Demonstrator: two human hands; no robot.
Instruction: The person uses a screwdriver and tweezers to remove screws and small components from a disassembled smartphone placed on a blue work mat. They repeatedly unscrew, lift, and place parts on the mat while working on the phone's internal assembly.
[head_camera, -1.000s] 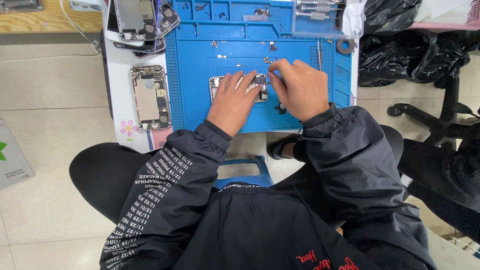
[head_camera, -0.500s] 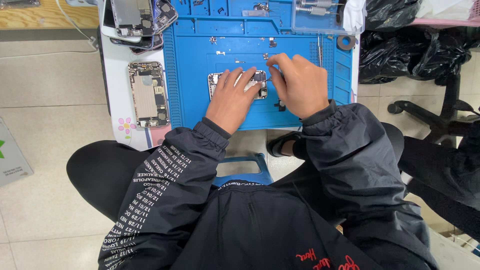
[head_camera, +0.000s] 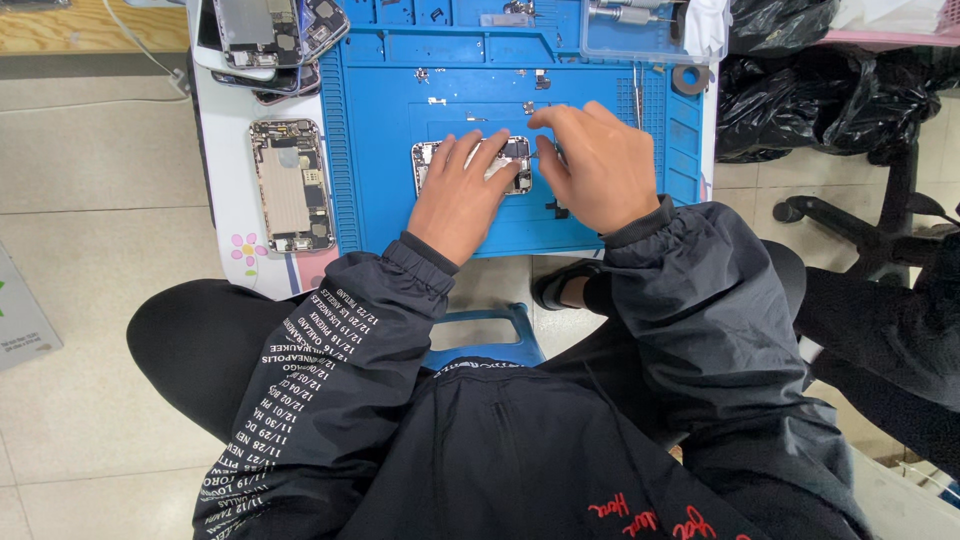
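Hands press on an opened phone (head_camera: 515, 152): left hand (head_camera: 458, 200) spread flat, right hand (head_camera: 598, 168) curled, grip hidden.

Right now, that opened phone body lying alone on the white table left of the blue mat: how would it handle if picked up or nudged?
The opened phone body looks like a flat, rigid shell, so probably stiff and unlikely to roll or tip. Its innards face up and exposed, so likely fragile to fingertip pressure. On the smooth white table it may slide easily, unlike parts on the blue mat.
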